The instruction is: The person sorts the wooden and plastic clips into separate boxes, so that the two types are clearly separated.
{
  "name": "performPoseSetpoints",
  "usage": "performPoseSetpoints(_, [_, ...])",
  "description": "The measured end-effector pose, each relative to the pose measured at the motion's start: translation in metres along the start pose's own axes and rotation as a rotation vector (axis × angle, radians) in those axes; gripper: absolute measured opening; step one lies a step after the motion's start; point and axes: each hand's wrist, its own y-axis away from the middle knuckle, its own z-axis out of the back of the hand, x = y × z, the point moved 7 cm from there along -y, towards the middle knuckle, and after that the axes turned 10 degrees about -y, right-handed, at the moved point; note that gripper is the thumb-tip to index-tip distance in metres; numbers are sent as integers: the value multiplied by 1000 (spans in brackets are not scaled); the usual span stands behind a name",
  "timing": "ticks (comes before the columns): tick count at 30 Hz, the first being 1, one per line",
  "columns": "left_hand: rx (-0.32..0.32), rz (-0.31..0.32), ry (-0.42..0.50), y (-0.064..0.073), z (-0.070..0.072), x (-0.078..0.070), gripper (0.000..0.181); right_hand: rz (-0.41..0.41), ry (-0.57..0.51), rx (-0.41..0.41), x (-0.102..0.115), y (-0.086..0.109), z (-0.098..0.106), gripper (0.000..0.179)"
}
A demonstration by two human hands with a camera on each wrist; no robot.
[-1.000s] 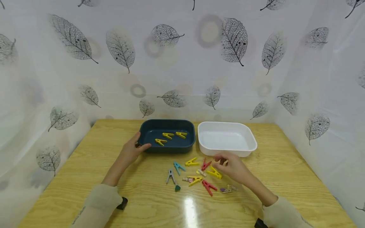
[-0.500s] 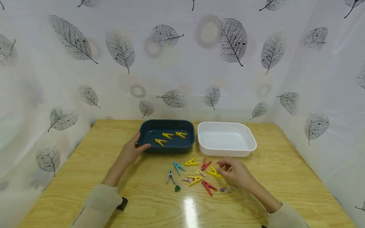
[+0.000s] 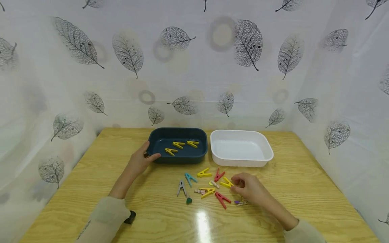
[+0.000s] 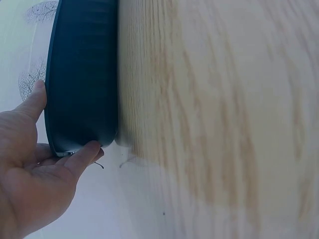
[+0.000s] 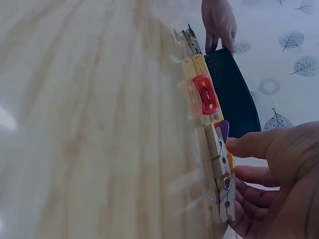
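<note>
My left hand [image 3: 139, 162] grips the near left corner of a dark blue bin [image 3: 177, 160], its thumb at the front wall. In the left wrist view its fingers wrap the bin's end. Several yellow clothespins [image 3: 178, 145] lie inside. Beside the loose pile, my right hand [image 3: 250, 189] pinches the near end of a yellow clothespin [image 3: 227, 182] between thumb and fingers. That end is partly hidden by the hand. In the right wrist view the thumb and forefinger sit at a yellow piece [image 5: 231, 160], behind wooden clothespins [image 5: 227, 199].
A white bin [image 3: 241, 162] stands right of the blue one. Around the right hand lie red clothespins [image 3: 223, 199], a blue clothespin [image 3: 190, 179], a grey clothespin [image 3: 181, 187], another yellow clothespin [image 3: 204, 173] and small wooden ones. A leaf-printed curtain [image 3: 194, 67] borders the table.
My right hand has come down and toward me from near the white bin's front to the yellow clothespin, closing its fingertips on it. The left hand has stayed on the blue bin.
</note>
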Motion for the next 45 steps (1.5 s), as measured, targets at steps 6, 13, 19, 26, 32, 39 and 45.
performPoseSetpoints(6, [3,-2,3,0,-1,-2,93,9,76,2,3,-2,-4,22])
performPoseSetpoints(13, [5,-9,14,2,0,-2,94,-17,110,-1,3,-2,-6,21])
performPoseSetpoints(19, [1,-11,26,1,0,-2,93,-23,98,0,5,-2,-5,18])
performPoseSetpoints(26, [9,-5,21,1,-1,-1,94,-6,83,7,5,0,-7,17])
performPoseSetpoints(32, [2,-7,19,-1,-1,1,93,16,80,4,3,-1,-7,15])
performPoseSetpoints(39, [4,-7,21,0,-1,0,92,38,54,8,-1,-2,-5,14])
performPoseSetpoints(45, [8,-5,10,0,0,-1,93,43,30,30,0,-3,-4,14])
